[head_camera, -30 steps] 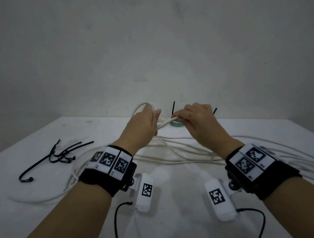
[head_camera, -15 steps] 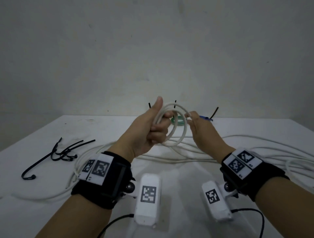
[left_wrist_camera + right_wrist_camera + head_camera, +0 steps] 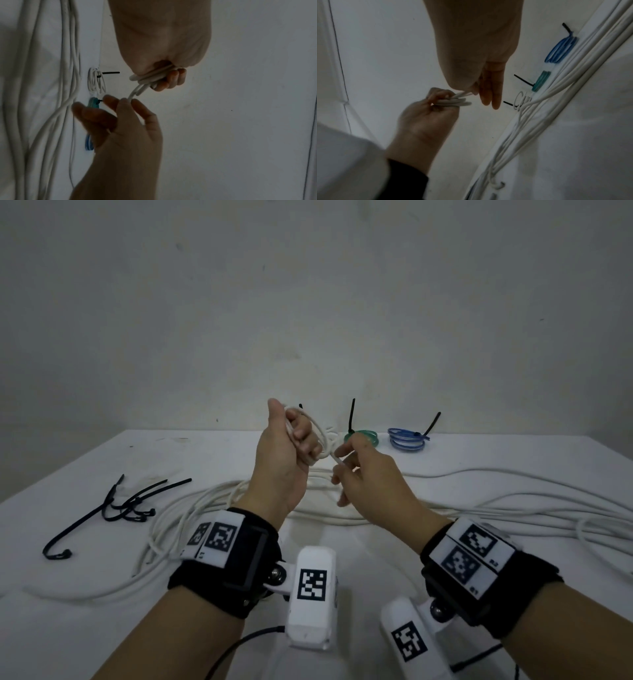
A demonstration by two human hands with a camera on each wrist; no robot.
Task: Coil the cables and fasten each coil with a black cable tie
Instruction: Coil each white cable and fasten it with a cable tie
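Observation:
My left hand (image 3: 303,438) is raised above the table and grips a small coil of white cable (image 3: 320,436) in its curled fingers, thumb pointing up. The left wrist view shows the coil (image 3: 150,78) bunched in that fist. Just to its right, my right hand (image 3: 339,457) pinches the cable's free tail (image 3: 135,92) between thumb and fingertips, the other fingers spread. From the right wrist, the coil (image 3: 453,103) sits in the left hand (image 3: 428,115). Several loose black cable ties (image 3: 126,505) lie on the table at the left.
Long white cables (image 3: 479,501) run across the white table (image 3: 85,628) under and beside my hands. At the back edge lie a green coil (image 3: 363,436), a blue coil (image 3: 406,440) and a small white coil (image 3: 96,81), each tied with a black tie.
The open loop held up half a second ago is now gathered tighter in my left fist. My right hand has slid off the loop's side and down to the cable's tail.

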